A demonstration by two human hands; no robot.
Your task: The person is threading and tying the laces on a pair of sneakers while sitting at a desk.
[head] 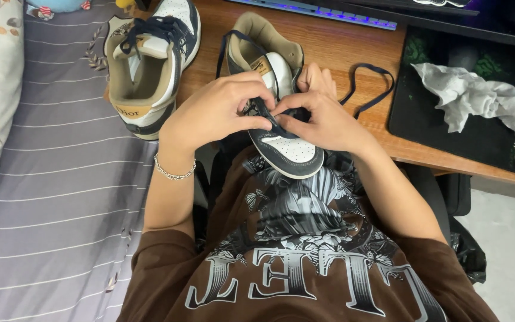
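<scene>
between both hands, the navy shoelace [369, 89] is soft and limp; left hand [216, 113] and right hand [323, 119] pinch it over the light, stiff-soled sneaker [290, 149].

There are two sneakers: one sneaker [281, 113] under the hands, and a second sneaker [147, 65] on the left. Two hands are seen, the left hand [216, 110] and the right hand [323, 119]. There is one dark lace [368, 89], one bracelet [174, 173], one crumpled tissue [478, 98], one black mat [460, 128] and one keyboard [329, 12].
</scene>
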